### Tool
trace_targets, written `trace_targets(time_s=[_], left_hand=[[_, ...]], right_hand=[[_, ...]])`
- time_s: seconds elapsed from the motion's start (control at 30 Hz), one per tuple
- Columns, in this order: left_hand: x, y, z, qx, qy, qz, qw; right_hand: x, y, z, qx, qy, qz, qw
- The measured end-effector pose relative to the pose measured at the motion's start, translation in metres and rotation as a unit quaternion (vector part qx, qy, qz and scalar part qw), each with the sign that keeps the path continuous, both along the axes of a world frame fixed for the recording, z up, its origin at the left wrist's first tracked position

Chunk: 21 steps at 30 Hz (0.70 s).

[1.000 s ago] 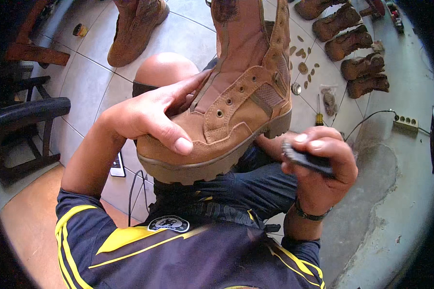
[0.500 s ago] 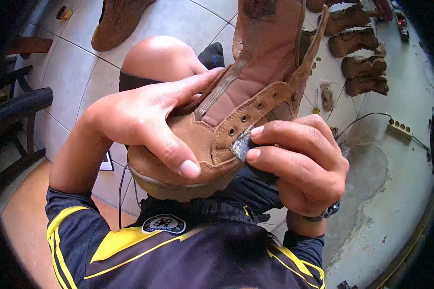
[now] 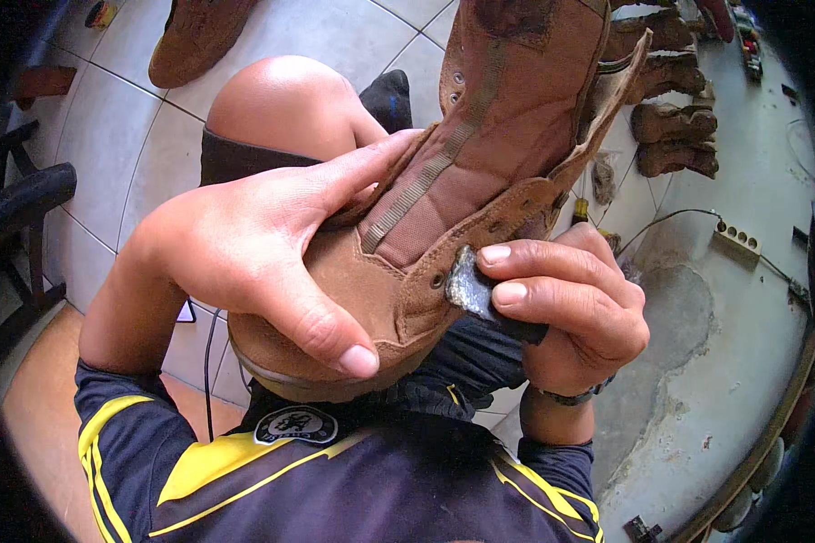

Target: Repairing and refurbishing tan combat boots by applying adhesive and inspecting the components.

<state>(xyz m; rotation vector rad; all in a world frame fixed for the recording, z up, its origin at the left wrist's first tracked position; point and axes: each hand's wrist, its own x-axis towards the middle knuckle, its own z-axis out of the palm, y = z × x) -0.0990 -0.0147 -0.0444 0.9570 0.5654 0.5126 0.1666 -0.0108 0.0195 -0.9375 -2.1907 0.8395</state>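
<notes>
A tan suede lace-up boot [image 3: 507, 109] is tilted across my lap, with its shaft rising to the upper right and its toe toward me. My left hand [image 3: 254, 253] grips it, thumb along the toe cap and fingers reaching behind the opened side of the shaft. My right hand [image 3: 584, 317] pinches a small worn piece of dark grey material [image 3: 470, 288] with a speckled whitish edge, held against the lace panel at the lowest eyelet. What exactly this piece is, I cannot tell.
Several more brown boots [image 3: 675, 122] line the right wall beside a yellow-handled screwdriver [image 3: 580, 210] and a power strip [image 3: 736, 235] with cables. Another boot [image 3: 190, 41] lies at the upper left. A dark chair [image 3: 27, 208] stands left. Tiled floor [image 3: 154, 154] surrounds my legs.
My right hand has brought the grey piece from beside the sole up onto the lace panel. The boot has tipped, its shaft swinging rightward and its toe coming closer to me with my left hand.
</notes>
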Motion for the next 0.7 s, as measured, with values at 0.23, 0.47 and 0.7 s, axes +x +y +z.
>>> trace_targets(time_s=[0.23,0.47,0.7], left_hand=[[-0.0022,-0.0006,-0.0003,-0.012,0.005,-0.007,1.0],[-0.0035,-0.0001,0.0012,0.017,0.04,-0.016,0.999],[0.0008,-0.0021,-0.0004,0.018,0.032,-0.014,0.999]], right_hand=[[0.0023,0.0019,0.0012,-0.015,-0.02,0.037,0.999],[0.0008,0.0013,-0.0009,0.001,-0.02,0.027,0.999],[0.0036,-0.0004,0.0009,-0.008,-0.022,0.03,0.999]])
